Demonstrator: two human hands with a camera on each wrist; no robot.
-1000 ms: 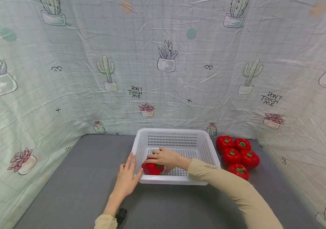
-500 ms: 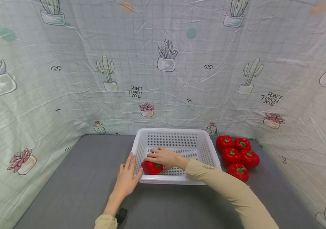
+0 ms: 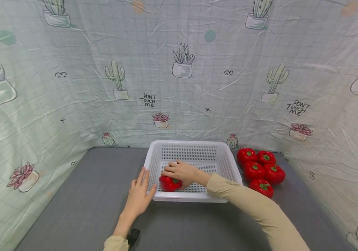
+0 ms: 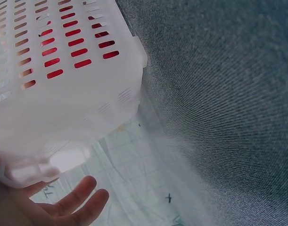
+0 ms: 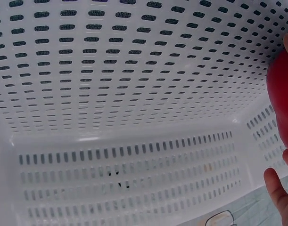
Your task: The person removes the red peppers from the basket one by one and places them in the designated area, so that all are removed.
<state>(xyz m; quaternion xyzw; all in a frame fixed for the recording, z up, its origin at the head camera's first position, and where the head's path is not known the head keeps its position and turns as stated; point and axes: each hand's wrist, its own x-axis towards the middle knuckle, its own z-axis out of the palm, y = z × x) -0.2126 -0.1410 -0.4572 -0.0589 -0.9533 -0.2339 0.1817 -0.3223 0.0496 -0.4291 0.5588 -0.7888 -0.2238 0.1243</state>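
A red bell pepper [image 3: 170,183] is in the front left corner area of the white plastic basket [image 3: 189,197]. My right hand [image 3: 183,173] grips it from above and the right. In the right wrist view, the pepper [image 5: 281,94] shows at the right edge, with fingertips [image 5: 275,188] beside it. My left hand [image 3: 139,195] rests against the basket's front left corner, fingers straight along the left rim and thumb near the front rim. The left wrist view shows the basket's slotted wall [image 4: 63,99] over loosely spread fingers [image 4: 80,200]; red shows through the slots.
Several red bell peppers [image 3: 253,171] with green stems stand grouped on the grey table [image 3: 103,181] just right of the basket. A cloth printed with potted cacti [image 3: 182,94] hangs behind and along both sides.
The bell pepper in my right hand has shifted slightly right, away from the basket's left wall, and turned a little. My left hand has stayed at the corner.
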